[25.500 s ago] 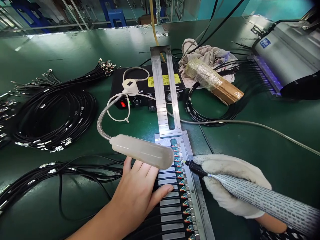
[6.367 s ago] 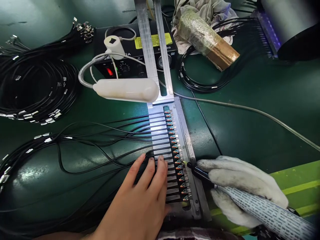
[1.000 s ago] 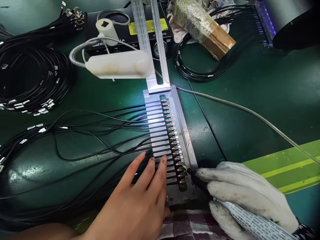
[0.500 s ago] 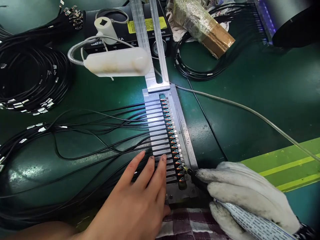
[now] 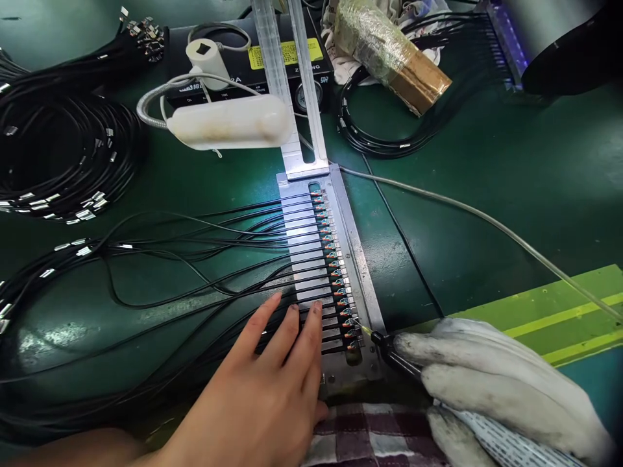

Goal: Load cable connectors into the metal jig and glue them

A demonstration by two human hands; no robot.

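My left hand point(image 5: 272, 370) is bare and lies palm down, fingers apart, over the black cables point(image 5: 253, 259) at the near end of a metal fixture point(image 5: 367, 279). The cables lie side by side across the fixture, their stripped ends point(image 5: 335, 273) showing small coloured wires beside metal connectors. In a stained white glove, my right hand point(image 5: 506, 383) is closed around a dispensing syringe point(image 5: 396, 355) with a black front and a fine yellowish tip. Its tip points at a connector in the lower part of the row; whether it touches is too small to tell.
A white lamp point(image 5: 228, 122) hangs over the fixture's far end, before a black control box point(image 5: 238, 81) with a gauge. Coiled cables point(image 5: 68, 155) lie left. A wrapped cardboard block point(image 5: 389, 55), purple-lit device point(image 5: 509, 45), grey cord point(image 5: 467, 204) and yellow-green strip point(image 5: 574, 318) are right.
My right hand has drawn back slightly to the right with the syringe, so its tip sits a little farther from the connectors. My left hand has stayed in place.
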